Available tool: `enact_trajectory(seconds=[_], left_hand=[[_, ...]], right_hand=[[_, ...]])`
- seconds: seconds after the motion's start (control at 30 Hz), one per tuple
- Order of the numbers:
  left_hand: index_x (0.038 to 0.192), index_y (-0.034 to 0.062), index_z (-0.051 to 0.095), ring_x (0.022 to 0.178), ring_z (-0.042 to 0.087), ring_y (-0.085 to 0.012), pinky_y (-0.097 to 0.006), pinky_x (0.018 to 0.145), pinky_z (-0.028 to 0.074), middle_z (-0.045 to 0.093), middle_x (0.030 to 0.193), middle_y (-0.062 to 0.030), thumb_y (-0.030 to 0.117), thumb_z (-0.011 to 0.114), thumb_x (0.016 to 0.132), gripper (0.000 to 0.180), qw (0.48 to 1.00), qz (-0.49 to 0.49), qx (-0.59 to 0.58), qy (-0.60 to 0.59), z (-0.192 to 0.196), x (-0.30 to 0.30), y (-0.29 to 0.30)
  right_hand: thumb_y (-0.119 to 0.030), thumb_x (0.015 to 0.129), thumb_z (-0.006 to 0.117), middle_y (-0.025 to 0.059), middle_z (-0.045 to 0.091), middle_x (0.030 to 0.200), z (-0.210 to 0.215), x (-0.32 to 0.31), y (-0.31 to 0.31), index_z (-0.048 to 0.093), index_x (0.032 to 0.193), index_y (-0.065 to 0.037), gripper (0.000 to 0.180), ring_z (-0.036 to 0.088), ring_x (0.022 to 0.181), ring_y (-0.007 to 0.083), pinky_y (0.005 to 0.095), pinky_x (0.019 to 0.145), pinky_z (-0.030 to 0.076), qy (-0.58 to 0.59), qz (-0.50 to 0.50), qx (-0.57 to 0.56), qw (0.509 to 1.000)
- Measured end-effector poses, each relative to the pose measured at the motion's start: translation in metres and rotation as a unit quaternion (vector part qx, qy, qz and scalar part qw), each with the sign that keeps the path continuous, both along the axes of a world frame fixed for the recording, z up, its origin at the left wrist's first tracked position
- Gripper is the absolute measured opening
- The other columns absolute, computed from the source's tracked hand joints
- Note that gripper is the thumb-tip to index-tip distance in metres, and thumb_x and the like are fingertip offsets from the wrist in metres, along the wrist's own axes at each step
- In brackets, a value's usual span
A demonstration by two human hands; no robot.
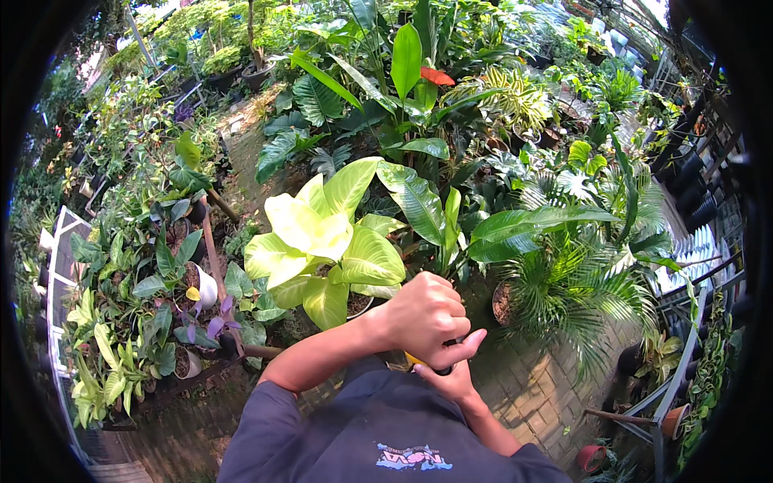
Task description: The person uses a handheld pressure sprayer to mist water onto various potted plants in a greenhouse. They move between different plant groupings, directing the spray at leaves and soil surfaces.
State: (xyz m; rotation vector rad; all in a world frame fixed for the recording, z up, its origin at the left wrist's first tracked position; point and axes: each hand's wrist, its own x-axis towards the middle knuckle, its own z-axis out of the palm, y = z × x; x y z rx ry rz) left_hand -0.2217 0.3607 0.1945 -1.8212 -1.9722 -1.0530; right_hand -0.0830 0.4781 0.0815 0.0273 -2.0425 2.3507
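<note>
You show one left hand (pixel 428 312), one right hand (pixel 455 381); ahead, one large yellow-green plant (pixel 372 258) — at your near left, two white pots (pixel 208 288); at your lower right, one red pot (pixel 591 458).

The bare left forearm (pixel 326 352) slants across the torso, elbow bent outward. The bare left hand (pixel 425 316) curls into a fist, knuckles upward. Beneath it, the bare right hand (pixel 456 381) is partly hidden, its bare forearm (pixel 493 428) angling up from the lower right.
</note>
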Motion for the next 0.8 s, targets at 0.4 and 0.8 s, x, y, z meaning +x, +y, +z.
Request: enact_trajectory(seconds=[0.4,0.8], left_hand=[[0.040,0.0097,0.044,0.036,0.048,-0.0234,-0.036,0.038,0.039,0.045,0.040,-0.0054,0.021,0.066,0.076,0.044,0.999,0.034,0.038,-0.008,-0.002,0.017,0.034],[0.044,0.0118,0.040,0.038,0.044,-0.0185,-0.032,0.040,0.036,0.038,0.043,-0.0005,0.017,0.066,0.070,0.036,0.991,-0.007,0.116,0.060,0.027,0.021,0.022]], right_hand=[[-0.012,0.077,0.077,0.0038,0.063,0.095,-0.008,0.009,0.038,0.058,0.106,0.000,0.037,0.061,0.088,0.0136,0.0298,0.077,0.050,-0.010,0.046,0.017,0.999],[-0.016,0.075,0.079,0.0110,0.051,0.121,-0.016,-0.002,0.040,0.048,0.123,0.001,0.060,0.051,0.113,0.0163,0.0340,0.091,0.045,-0.072,0.093,-0.032,0.993]])
